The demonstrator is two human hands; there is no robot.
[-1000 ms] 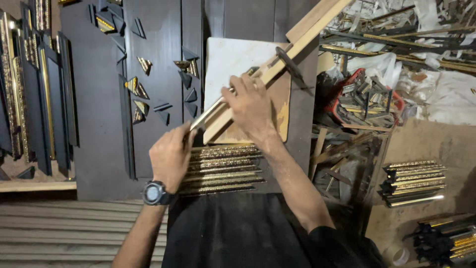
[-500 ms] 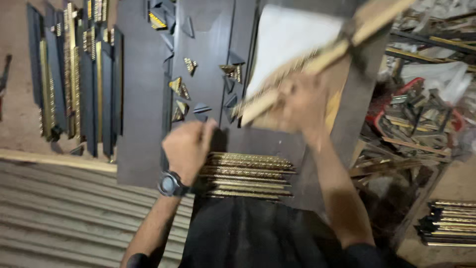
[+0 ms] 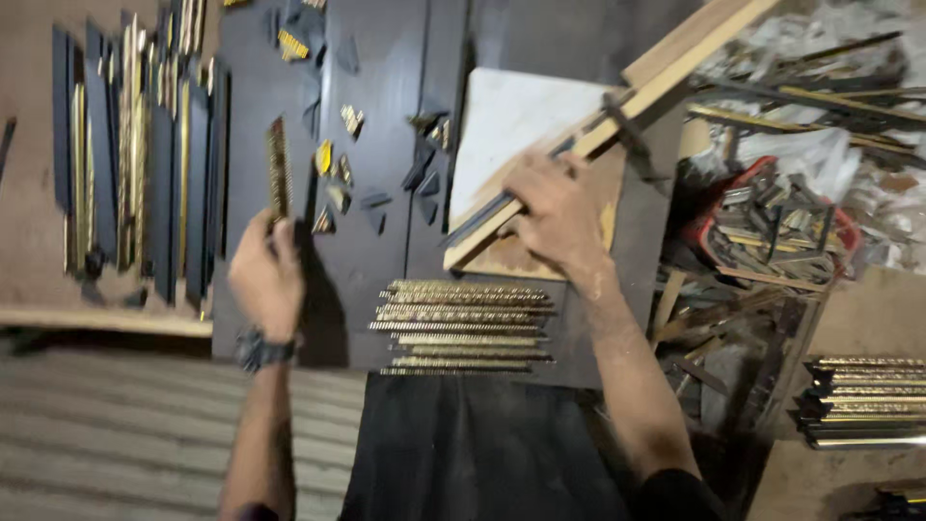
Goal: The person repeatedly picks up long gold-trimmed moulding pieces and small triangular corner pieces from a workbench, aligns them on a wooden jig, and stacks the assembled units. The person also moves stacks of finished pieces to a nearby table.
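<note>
- gilt moulding strip (image 3: 279,169): a short, narrow length of ornate gold-coloured frame moulding, held upright above the dark work table (image 3: 386,58), just left of the scattered offcuts (image 3: 338,169); its lower end is hidden inside the fist.
- left hand (image 3: 265,280): fingers closed round the lower end of the strip, a wristwatch (image 3: 262,349) at the wrist; the grip looks firm, though motion blur hides how the fingertips sit.
- right hand (image 3: 555,212): fingers curled and pressing on the dark moulding length (image 3: 492,207) that lies along the pale wooden fence (image 3: 666,82), next to the white board (image 3: 511,121); whether it clamps the piece or only rests on it cannot be told.
- stack of cut gilt pieces (image 3: 463,328): lies flat at the near edge of the table, between the two forearms, well apart from the raised strip.
- long mouldings (image 3: 135,174): laid side by side to the left of the table; the raised strip is nearer to these than to the cut stack.
- handling note: judged from this view, the strip is best kept gripped low and carried vertical, so its free end clears the offcuts and its gilt face is not rubbed.
- handling note: the right hand would do well to keep the dark length tight against the fence, since a slip there would shift its alignment.
- surroundings: a red crate of scrap (image 3: 772,222) and a further bundle of gilt lengths (image 3: 863,400) lie to the right, away from both hands.
</note>
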